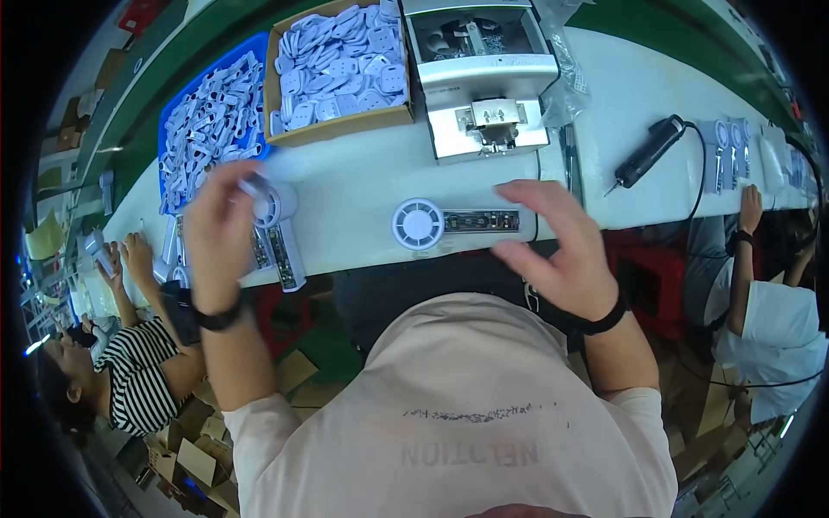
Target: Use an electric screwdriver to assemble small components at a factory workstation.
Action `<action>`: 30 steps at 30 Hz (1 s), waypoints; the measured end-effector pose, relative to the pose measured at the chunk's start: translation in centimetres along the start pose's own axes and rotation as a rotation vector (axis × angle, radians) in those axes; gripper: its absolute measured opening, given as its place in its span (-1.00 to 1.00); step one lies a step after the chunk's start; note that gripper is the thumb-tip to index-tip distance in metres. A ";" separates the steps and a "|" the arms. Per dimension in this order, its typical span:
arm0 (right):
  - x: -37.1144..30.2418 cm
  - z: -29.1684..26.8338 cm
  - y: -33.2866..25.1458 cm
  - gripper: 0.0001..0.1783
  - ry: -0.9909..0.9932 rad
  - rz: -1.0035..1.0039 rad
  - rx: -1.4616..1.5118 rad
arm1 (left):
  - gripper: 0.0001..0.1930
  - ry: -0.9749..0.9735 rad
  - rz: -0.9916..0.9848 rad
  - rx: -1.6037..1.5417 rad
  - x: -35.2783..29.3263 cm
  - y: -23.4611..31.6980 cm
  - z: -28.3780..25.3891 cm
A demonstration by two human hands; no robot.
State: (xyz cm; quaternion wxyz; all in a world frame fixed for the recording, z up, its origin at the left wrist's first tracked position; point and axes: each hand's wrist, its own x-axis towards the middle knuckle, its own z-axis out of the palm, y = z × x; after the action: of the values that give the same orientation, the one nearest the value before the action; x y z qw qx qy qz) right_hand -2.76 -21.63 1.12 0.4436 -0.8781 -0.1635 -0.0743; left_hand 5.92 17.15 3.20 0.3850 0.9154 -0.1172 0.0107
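A small handheld fan [419, 224] lies flat on the worktable before me, its round slotted head to the left. A circuit board [481, 221] shows along its uncovered handle. My right hand [566, 250] hovers around the handle's right end, thumb and fingers wide apart, holding nothing. To the left, my left hand [218, 229] is blurred, its fingers curled at a pale plastic piece [256, 185] whose shape I cannot make out. Right beside that hand are more fans [275, 207] with uncovered handles, partly hidden by it.
Behind are a blue tray [162, 142] of narrow plastic parts, a cardboard box [345, 128] of flat pale parts and a silver machine [484, 82]. A black corded electric screwdriver [648, 154] lies at the right. People work at both ends of the table.
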 end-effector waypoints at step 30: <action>1.4 3.1 2.5 -0.74 -0.231 -0.227 -0.169 | -0.69 -0.313 0.392 -0.065 -1.9 6.5 14.2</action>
State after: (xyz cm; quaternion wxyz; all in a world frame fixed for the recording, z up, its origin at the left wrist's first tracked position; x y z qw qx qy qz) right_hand -0.62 -20.26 -2.25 0.3352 -0.8909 -0.3043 -0.0361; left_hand 1.63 3.11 -2.48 0.3820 0.8528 -0.3510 -0.0605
